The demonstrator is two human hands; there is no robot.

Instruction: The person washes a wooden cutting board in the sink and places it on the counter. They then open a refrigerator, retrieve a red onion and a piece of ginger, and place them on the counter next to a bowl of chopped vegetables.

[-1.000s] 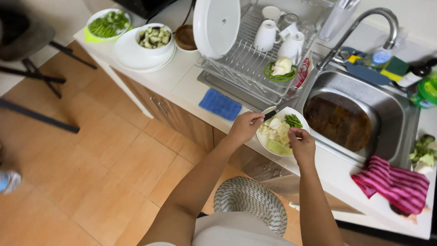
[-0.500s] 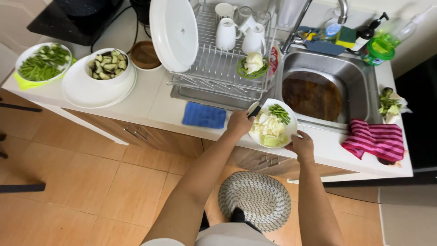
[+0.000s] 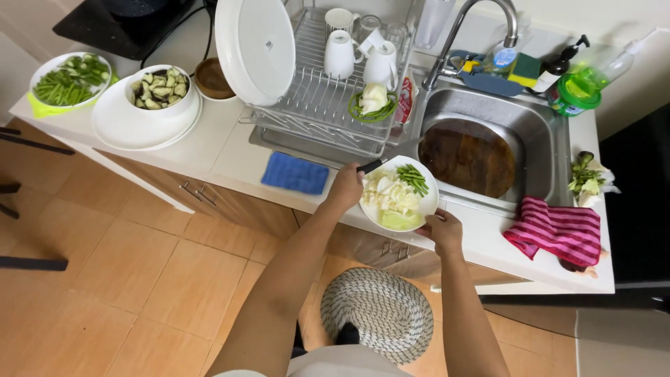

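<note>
A white plate (image 3: 426, 187) with chopped pale cabbage and green beans sits over the counter's front edge, beside the sink. My right hand (image 3: 441, 230) grips its near rim. My left hand (image 3: 346, 188) is at the plate's left side, shut on a black-handled knife (image 3: 373, 165) whose blade points toward the sink. The wooden cutting board (image 3: 466, 158) lies inside the sink basin.
A blue cloth (image 3: 294, 173) lies left of my hand. A dish rack (image 3: 314, 98) holds a large white plate, mugs and a small green dish. Bowls of eggplant (image 3: 159, 89) and green beans (image 3: 68, 78) stand at left. A striped towel (image 3: 557, 232) lies at right. A woven mat (image 3: 377, 313) covers the floor.
The view has shifted and the counter looks more level. Both hands stay on the plate and the knife in much the same place.
</note>
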